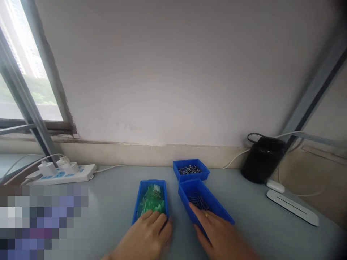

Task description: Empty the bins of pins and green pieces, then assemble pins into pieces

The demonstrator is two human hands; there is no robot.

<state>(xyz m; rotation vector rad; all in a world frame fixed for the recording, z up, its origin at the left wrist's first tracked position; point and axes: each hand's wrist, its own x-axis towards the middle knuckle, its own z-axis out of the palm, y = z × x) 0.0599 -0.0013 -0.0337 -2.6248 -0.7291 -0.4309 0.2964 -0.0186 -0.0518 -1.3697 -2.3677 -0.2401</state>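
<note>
My left hand (pixel 148 234) rests on the near end of a blue bin (pixel 139 196) filled with green plastic parts (pixel 151 204); its fingers lie over the parts and the bin's near right corner. My right hand (pixel 217 234) reaches into a second blue bin (pixel 217 206) that holds small dark metal pins (pixel 199 202); the fingertips touch the bin's inside near the pins. I cannot tell whether either hand pinches a part. A smaller blue bin (pixel 179 167) with silvery metal pieces (pixel 189 169) stands behind them.
A white power strip (pixel 67 173) with plugged-in adapters lies at the left by the window. A black cylindrical device (pixel 261 159) with cables stands at the right, with a white flat device (pixel 292 207) and a small white object (pixel 275 186) near it. A blurred patch covers the lower left.
</note>
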